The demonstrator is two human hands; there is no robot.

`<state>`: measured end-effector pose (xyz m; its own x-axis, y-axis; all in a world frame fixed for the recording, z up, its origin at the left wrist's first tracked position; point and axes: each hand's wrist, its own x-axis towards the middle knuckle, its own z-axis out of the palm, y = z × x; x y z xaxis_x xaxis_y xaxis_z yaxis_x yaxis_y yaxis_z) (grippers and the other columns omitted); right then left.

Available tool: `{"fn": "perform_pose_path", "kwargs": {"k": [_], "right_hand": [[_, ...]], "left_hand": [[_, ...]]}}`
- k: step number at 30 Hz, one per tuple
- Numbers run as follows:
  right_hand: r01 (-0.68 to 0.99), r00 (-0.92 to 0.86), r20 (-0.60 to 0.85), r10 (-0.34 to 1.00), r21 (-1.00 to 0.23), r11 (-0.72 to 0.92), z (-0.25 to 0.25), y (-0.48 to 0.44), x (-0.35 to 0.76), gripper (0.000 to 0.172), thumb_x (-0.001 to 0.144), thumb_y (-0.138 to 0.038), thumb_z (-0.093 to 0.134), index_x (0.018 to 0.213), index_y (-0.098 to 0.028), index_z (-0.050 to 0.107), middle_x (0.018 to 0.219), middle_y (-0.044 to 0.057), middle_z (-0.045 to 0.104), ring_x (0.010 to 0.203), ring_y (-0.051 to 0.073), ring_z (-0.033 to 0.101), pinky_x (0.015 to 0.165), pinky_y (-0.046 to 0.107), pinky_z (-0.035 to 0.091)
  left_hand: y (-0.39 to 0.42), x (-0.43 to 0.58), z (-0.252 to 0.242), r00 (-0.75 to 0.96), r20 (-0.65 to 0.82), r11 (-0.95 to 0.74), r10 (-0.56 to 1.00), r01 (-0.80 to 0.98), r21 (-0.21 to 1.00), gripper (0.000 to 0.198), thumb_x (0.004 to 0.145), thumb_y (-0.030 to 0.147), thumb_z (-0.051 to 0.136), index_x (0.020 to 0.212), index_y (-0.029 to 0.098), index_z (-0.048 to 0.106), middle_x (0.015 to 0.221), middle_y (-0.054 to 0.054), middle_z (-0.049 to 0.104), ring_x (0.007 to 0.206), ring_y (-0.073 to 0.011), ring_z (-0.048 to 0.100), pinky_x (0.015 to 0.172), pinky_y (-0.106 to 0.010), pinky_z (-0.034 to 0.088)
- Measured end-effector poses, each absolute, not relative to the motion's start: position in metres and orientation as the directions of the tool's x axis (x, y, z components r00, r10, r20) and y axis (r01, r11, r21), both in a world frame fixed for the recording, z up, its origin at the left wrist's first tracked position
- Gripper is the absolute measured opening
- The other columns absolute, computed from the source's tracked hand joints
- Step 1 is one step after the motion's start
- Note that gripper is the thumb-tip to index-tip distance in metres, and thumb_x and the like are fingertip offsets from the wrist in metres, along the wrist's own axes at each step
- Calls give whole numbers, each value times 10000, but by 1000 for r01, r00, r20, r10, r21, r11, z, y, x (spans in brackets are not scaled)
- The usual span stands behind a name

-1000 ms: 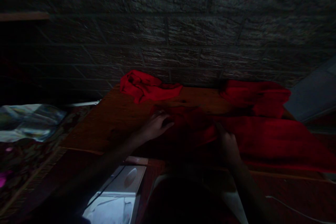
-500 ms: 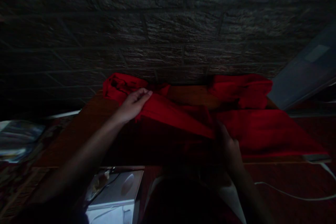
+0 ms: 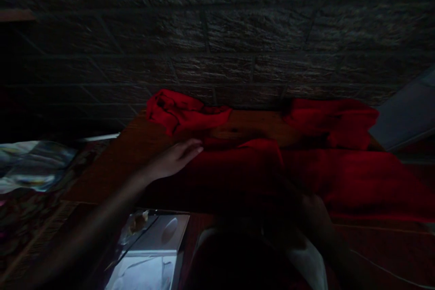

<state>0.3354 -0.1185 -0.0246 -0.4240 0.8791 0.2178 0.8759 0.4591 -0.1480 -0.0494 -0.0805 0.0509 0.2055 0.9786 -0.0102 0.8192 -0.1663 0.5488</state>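
Note:
A long red cloth lies across the wooden table, its near part lost in shadow. At its left end is my left hand, thumb and fingers drawn close together on the cloth's edge. My right hand rests low over the cloth's near side; its fingers are dark and blurred, so their grip does not show. To the right, a wider piece of red cloth spreads flat towards the table's end.
Two bunched red cloths, one at the back left and one at the back right, lie against the stone-block wall. Below the table's front edge is a white box. A shiny plastic packet lies on the floor at left.
The strip stretched between my hands has come down flat onto the table. My left hand has lowered, away from the bunched cloth at the back left. The view has shifted slightly.

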Motion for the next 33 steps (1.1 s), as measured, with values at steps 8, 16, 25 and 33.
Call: {"fn": "perform_pose_path", "kwargs": {"k": [8,16,25,33], "right_hand": [[854,-477,226,850,-113,509,-26,-113,334,594,891,-63,489,1441,-286,484,1148,63,656,850,176,675,625,245,557],[851,-452,182,873,-206,483,-28,-113,336,624,885,-91,512,1463,-316,448,1156,57,641,888,166,662,686,237,547],[823,-482,211,850,-223,523,-30,-112,339,637,868,-97,504,1467,-307,445,1181,72,642,904,182,663,692,251,557],[806,-467,258,846,-269,527,-28,-114,339,638,833,-30,480,1418,-282,510,1150,70,651,909,179,659,706,253,560]], "left_hand": [[3,34,33,602,-40,-465,798,656,595,387,905,474,519,997,140,691,925,-62,715,795,-177,631,712,-257,445],[35,56,42,485,-218,-152,847,614,774,377,900,496,477,959,177,668,975,-40,716,820,-168,628,734,-251,469],[40,11,48,335,-425,203,841,533,821,417,613,408,795,975,214,722,1043,-50,732,920,-190,670,787,-263,520],[41,-35,77,492,-603,132,628,697,705,364,592,344,839,932,242,758,986,-40,758,894,-226,694,776,-301,544]]}}
